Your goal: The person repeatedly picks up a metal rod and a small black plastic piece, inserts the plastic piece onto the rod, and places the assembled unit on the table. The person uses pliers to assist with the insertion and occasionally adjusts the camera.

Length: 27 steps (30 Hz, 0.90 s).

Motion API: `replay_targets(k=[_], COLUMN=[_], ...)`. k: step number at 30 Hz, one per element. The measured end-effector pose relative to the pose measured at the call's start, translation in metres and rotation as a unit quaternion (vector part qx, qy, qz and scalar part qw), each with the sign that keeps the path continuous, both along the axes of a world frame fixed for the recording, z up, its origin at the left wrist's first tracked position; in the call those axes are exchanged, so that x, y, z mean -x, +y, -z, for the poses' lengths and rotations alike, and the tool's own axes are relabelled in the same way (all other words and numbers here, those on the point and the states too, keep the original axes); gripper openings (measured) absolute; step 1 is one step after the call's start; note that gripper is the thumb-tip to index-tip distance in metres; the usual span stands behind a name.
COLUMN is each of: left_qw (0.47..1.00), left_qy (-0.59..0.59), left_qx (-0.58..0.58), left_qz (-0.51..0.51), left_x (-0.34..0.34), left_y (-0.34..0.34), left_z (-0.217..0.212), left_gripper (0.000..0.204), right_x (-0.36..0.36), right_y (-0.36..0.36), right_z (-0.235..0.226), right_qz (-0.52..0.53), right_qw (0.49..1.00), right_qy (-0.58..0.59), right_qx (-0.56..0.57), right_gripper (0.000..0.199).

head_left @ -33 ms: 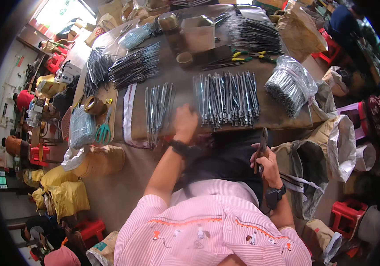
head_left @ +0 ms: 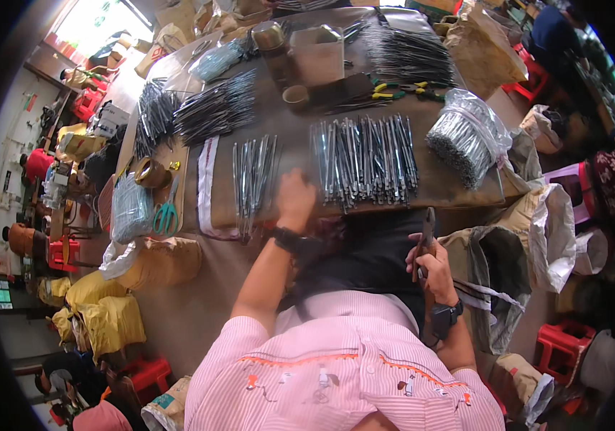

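Nearest the body, the right hand (head_left: 433, 269) is held low over the lap, off the worktop (head_left: 465, 190), its fingers closed around one slim dark metal tool (head_left: 426, 237) that stands nearly upright out of the fist; which kind of tool it is cannot be made out. Ahead of it the left hand (head_left: 296, 197) reaches onto the near edge of the worktop and lies blurred, between two laid-out groups; whether its fingers are curled on a piece or merely resting there I cannot tell. Just to its left is a small spread of thin metal pieces (head_left: 253, 176) lying side by side on a pale cloth (head_left: 207, 179); to its right is a much larger, tidy row of the same pieces (head_left: 365, 158), so a good share looks already sorted and laid in order. Beyond that, plenty seems left: a clear bag stuffed with pieces (head_left: 465, 136) sits at the right edge, darker heaps (head_left: 214, 108) fan out on the left, and another dark pile (head_left: 408, 50) lies at the far side. Yellow-handled pliers (head_left: 393, 90) lie by a cardboard box (head_left: 318, 54) in the middle, and green-handled scissors (head_left: 166, 212) rest near the left end. As a judgement, the work stands somewhere in the middle, with one piece in hand and large stocks untouched.
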<state>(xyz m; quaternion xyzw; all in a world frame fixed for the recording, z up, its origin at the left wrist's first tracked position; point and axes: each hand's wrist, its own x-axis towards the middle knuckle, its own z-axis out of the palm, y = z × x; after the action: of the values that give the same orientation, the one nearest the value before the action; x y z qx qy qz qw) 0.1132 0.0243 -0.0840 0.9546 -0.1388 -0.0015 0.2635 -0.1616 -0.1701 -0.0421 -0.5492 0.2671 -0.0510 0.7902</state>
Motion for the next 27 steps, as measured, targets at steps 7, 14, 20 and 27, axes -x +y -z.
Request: replay_targets(k=[7, 14, 20, 27], left_qw=[0.996, 0.722, 0.675, 0.652], left_qy=[0.008, 0.482, 0.514, 0.522], left_qx=[-0.041, 0.496, 0.529, 0.551], left_qz=[0.075, 0.026, -0.026, -0.014], left_x=[-0.01, -0.013, 0.016, 0.034], left_y=[0.025, 0.034, 0.042, 0.036], left_z=[0.0, -0.014, -0.035, -0.052], left_gripper=[0.032, 0.014, 0.015, 0.014], right_x=[0.027, 0.014, -0.008, -0.041], right_y=[-0.039, -0.097, -0.148, -0.2], right_z=[0.041, 0.049, 0.054, 0.068], right_qz=[0.191, 0.244, 0.314, 0.279], right_qw=[0.961, 0.904, 0.949, 0.936], right_qy=[-0.03, -0.196, -0.042, 0.126], right_qx=[-0.198, -0.292, 0.012, 0.173], right_gripper=[0.028, 0.031, 0.015, 0.007])
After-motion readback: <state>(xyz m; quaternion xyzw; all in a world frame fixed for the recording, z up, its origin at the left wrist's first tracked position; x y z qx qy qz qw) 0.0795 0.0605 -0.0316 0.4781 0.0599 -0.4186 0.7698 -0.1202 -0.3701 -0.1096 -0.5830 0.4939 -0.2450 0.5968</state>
